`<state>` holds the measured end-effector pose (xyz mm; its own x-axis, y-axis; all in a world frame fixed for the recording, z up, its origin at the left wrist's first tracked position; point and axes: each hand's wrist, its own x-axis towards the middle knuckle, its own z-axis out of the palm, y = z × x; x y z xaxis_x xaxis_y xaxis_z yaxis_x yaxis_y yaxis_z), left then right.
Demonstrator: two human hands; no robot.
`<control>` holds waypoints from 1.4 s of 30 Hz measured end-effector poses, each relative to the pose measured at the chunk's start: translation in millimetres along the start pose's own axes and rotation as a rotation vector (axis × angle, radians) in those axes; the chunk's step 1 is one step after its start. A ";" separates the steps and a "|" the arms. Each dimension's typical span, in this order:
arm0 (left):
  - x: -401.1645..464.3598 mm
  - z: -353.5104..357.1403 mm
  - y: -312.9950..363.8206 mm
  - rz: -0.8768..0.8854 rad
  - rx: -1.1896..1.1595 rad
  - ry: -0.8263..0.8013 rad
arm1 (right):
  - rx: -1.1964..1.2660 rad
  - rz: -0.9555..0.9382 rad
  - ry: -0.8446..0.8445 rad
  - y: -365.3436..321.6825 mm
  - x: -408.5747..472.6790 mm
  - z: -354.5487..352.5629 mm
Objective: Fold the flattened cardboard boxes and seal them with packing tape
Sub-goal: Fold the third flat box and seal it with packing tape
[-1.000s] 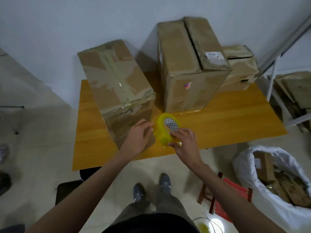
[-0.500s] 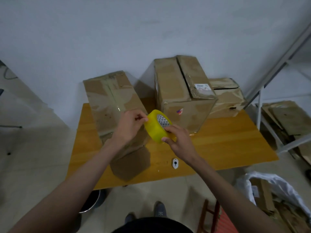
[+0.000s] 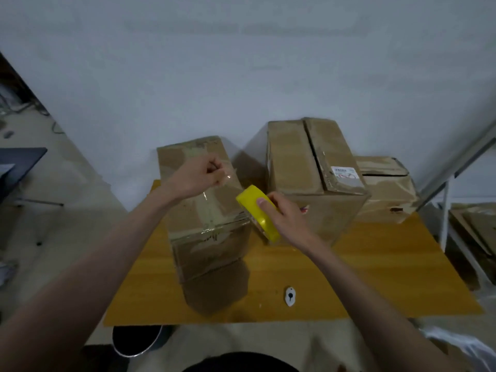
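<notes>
A tall folded cardboard box [image 3: 206, 237] stands on the left of the wooden table [image 3: 375, 269], its top glossy with clear tape. My right hand [image 3: 284, 213] grips a yellow roll of packing tape [image 3: 259, 212] just right of the box's top edge. My left hand [image 3: 200, 174] pinches the free end of the clear tape strip [image 3: 228, 185] above the far part of the box top. The strip stretches between both hands over the box.
A larger box [image 3: 314, 178] with a white label stands behind my right hand, and a smaller box [image 3: 383, 189] sits to its right. A small white cutter [image 3: 290, 296] lies near the table's front edge. A metal rack [image 3: 451, 178] stands at right, a dark stool [image 3: 137, 339] below the table.
My left hand has pulled the tape end away from the roll, up and back over the box top. The view has tilted upward, and my right hand turned the roll edge-on.
</notes>
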<state>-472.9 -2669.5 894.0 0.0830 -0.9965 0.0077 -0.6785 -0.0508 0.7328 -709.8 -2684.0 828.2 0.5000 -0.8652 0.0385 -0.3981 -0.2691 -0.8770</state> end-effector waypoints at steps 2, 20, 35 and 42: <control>5.3 -8.8 -6.7 -0.020 -0.051 0.018 | 0.057 0.012 -0.012 -3.2 10.5 6.3; 79.7 -85.1 -105.5 -0.293 -0.299 0.400 | -0.508 -0.130 0.076 -65.5 186.3 39.2; 137.4 -63.1 -173.5 -0.638 -0.496 0.451 | 0.120 0.379 -0.138 -9.4 295.9 70.0; 131.2 -49.8 -187.1 -0.625 -0.471 0.415 | 0.085 0.376 -0.201 -0.2 286.1 70.8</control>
<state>-298.8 -2787.5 791.7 0.6579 -0.6868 -0.3089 -0.0568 -0.4543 0.8891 -512.2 -2901.5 805.5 0.4753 -0.7945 -0.3780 -0.5206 0.0924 -0.8488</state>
